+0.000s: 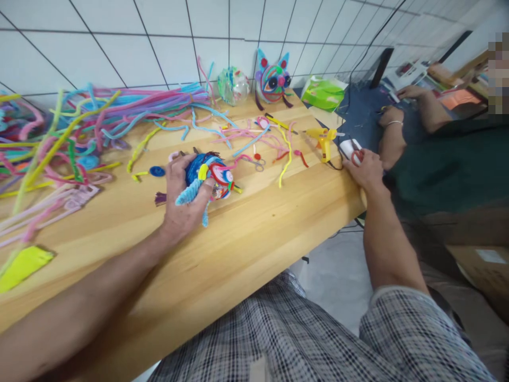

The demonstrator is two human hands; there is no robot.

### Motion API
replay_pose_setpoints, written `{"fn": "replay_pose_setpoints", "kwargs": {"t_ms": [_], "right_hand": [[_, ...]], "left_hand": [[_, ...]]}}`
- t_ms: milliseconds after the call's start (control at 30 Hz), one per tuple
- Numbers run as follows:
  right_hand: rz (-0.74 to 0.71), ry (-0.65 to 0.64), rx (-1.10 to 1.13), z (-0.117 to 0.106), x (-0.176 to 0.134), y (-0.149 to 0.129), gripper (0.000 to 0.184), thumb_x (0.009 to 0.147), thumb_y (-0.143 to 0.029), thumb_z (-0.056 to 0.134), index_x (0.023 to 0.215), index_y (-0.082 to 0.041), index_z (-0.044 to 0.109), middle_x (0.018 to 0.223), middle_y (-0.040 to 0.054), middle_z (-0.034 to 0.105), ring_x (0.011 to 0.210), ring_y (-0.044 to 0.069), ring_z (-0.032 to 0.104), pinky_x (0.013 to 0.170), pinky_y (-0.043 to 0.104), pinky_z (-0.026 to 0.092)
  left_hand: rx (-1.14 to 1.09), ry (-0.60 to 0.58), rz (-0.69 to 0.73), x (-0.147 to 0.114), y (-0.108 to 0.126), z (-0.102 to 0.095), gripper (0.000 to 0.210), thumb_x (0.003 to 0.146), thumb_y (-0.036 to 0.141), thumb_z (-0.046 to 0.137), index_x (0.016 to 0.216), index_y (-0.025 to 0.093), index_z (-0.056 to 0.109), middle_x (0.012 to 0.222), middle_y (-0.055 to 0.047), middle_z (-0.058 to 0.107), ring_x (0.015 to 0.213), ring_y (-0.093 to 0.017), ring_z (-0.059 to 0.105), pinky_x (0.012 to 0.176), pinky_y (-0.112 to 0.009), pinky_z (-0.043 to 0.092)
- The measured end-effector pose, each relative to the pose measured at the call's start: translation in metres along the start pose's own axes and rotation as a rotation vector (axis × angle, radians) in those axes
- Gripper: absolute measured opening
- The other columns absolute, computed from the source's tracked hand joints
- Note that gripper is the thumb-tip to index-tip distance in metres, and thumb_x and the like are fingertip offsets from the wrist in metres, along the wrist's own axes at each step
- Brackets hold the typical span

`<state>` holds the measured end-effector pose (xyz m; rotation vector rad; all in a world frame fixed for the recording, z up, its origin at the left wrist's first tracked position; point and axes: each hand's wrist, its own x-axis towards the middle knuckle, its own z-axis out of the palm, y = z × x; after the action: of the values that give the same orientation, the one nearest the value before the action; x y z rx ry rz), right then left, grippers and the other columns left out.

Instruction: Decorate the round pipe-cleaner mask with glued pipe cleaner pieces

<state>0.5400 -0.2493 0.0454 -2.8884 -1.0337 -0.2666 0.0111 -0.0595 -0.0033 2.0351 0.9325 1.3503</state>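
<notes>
Both curled: L hand (181,209) round blue ball (217,174), R hand (368,170) prob. on scissors (357,156).

Across the top of the frame we see a white tiled wall (119,17) with dark lines. Near it, at top centre, we find a colourful toy head (274,79) with pointed ears and dark tassels, and to its left a see-through ball (240,89), partly covered in green. Right of the head we notice a bright green packet (324,95). A black cable (376,35) hangs at upper right, near a black post (382,68). At the right edge we have another person (441,164) in a dark green top, a pale bracelet (394,122) on one wrist. Below, at lower right, we make out a cardboard box (481,281) with a white label (492,256), and left of it pale floor (332,281).
</notes>
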Motion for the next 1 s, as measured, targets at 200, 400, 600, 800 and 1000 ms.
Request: {"fn": "replay_pose_setpoints", "kwargs": {"t_ms": [200,400,600,800,1000], "right_hand": [[0.041,0.015,0.140,0.007,0.001,0.006,0.062,0.113,-0.028,0.059,0.171,-0.007,0.066,0.173,0.0421,0.067,0.146,0.040,0.059,0.115,0.053,0.041],[-0.009,0.079,0.253,0.014,0.019,0.011,0.055,0.103,-0.019,0.068,0.157,-0.013,0.078,0.165,0.0376,0.076,0.134,0.038,0.061,0.113,0.053,0.042],[-0.054,0.128,0.309,0.016,0.022,0.024,0.048,0.091,-0.012,0.068,0.134,-0.019,0.088,0.144,0.0310,0.084,0.117,0.035,0.061,0.105,0.052,0.046],[-0.082,0.083,0.254,0.018,0.024,0.026,0.069,0.089,-0.012,0.068,0.157,-0.007,0.082,0.157,0.0360,0.079,0.132,0.038,0.064,0.116,0.052,0.047],[-0.063,0.115,0.184,0.016,0.007,0.031,0.078,0.099,-0.022,0.068,0.174,-0.001,0.071,0.185,0.0390,0.063,0.164,0.043,0.057,0.136,0.056,0.041]], "left_hand": [[-0.026,-0.016,0.016,0.007,0.010,-0.002,0.058,0.103,0.051,0.076,0.154,0.027,0.063,0.152,-0.013,0.075,0.161,-0.039,0.064,0.152,-0.069,0.045],[-0.035,-0.008,-0.007,0.001,0.000,-0.002,0.053,0.104,0.047,0.078,0.150,0.024,0.066,0.155,-0.015,0.074,0.163,-0.041,0.064,0.153,-0.069,0.042],[-0.046,0.003,0.016,0.000,-0.006,-0.001,0.057,0.105,0.049,0.081,0.154,0.023,0.069,0.163,-0.017,0.073,0.164,-0.043,0.064,0.152,-0.074,0.043],[-0.053,-0.002,0.040,0.004,0.006,-0.003,0.047,0.114,0.059,0.079,0.150,0.030,0.072,0.154,-0.013,0.077,0.164,-0.043,0.068,0.150,-0.077,0.047],[-0.056,-0.020,0.011,0.003,0.006,-0.005,0.060,0.114,0.079,0.076,0.152,0.033,0.073,0.152,-0.014,0.078,0.170,-0.046,0.065,0.151,-0.083,0.046]]}}
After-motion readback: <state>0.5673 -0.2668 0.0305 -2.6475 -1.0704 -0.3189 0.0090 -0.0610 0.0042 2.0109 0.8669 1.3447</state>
